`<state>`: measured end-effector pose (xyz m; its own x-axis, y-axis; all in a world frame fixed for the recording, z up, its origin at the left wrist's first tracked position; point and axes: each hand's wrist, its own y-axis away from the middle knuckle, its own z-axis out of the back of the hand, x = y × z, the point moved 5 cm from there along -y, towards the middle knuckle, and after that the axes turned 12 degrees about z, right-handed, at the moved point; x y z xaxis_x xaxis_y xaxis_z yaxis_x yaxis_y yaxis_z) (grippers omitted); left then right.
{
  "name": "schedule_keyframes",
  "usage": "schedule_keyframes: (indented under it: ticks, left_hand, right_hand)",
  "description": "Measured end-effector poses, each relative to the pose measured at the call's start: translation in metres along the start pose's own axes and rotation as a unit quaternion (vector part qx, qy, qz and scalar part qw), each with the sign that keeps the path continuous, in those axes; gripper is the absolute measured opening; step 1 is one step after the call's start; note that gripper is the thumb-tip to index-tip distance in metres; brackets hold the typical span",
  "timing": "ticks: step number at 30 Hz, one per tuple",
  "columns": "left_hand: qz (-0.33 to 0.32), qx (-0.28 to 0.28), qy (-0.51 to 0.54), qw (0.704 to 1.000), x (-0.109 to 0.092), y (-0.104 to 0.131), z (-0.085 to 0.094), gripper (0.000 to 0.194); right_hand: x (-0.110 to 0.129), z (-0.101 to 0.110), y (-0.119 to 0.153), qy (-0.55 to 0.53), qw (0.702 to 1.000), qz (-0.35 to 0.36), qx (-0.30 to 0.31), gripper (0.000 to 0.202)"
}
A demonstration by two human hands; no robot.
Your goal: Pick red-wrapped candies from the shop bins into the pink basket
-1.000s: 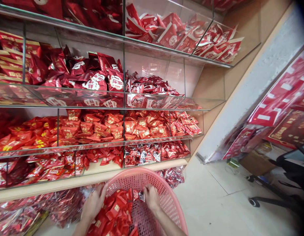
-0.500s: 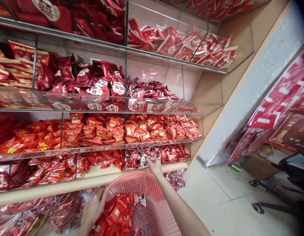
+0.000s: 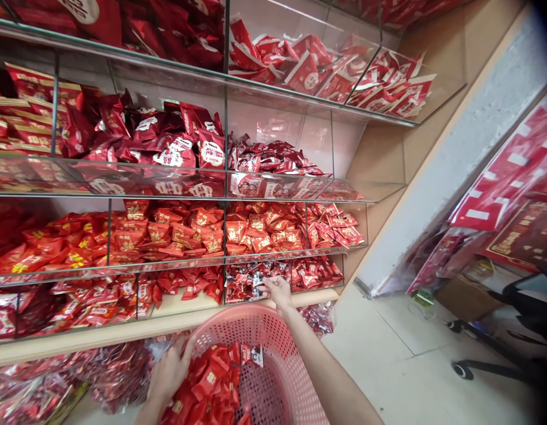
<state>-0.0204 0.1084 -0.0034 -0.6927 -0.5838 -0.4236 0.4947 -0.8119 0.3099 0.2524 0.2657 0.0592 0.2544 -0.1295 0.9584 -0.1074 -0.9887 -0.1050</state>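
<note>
A pink perforated basket [image 3: 295,360] holds many red packets [image 3: 211,378] on its left side, plus one red, white and black packet [image 3: 252,355] near the middle. My left hand [image 3: 169,369] grips the basket's left rim, fingers wrapped over it. Above the far rim, my right hand [image 3: 276,290] reaches to the bottom shelf, its fingers bent at a bin of red, black and white packets [image 3: 242,282]. Whether a packet is between those fingers is too small to tell.
Glass-divided shelves [image 3: 180,195] full of red packets rise in front. Plastic bags of packets [image 3: 118,375] lie under the bottom shelf. At the right are a wall [image 3: 433,171], hanging red items [image 3: 481,206], a cardboard box [image 3: 462,301] and a wheeled chair base [image 3: 490,366] on the tiled floor.
My right hand has shifted slightly up at the black and white packets, its fingers now more spread and bent. My left hand stays on the basket rim. The view has moved slightly.
</note>
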Motion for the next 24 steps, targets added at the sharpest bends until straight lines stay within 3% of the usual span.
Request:
schedule_keyframes:
  ticks: [6,11,14,17,24]
  left_hand:
    - [0.003,-0.015,-0.016,1.000,0.000,0.001,0.001,0.053]
    - [0.009,-0.005,-0.020,1.000,-0.002,0.004,0.001,0.054]
    - [0.004,-0.002,-0.021,1.000,-0.004,0.006,0.002,0.054]
    - [0.004,-0.002,-0.027,1.000,-0.005,0.006,0.002,0.053]
    - [0.004,-0.008,-0.025,1.000,-0.004,0.007,0.003,0.054]
  right_hand:
    - [0.028,0.017,0.025,-0.026,0.999,0.017,0.016,0.039]
    - [0.038,0.042,0.063,0.035,0.991,-0.002,0.128,0.035]
    - [0.017,0.048,0.084,0.088,0.968,-0.073,0.225,0.036]
    - [-0.020,0.051,0.097,0.124,0.938,-0.148,0.288,0.035]
    - [-0.094,0.059,0.108,0.177,0.906,-0.291,0.253,0.022]
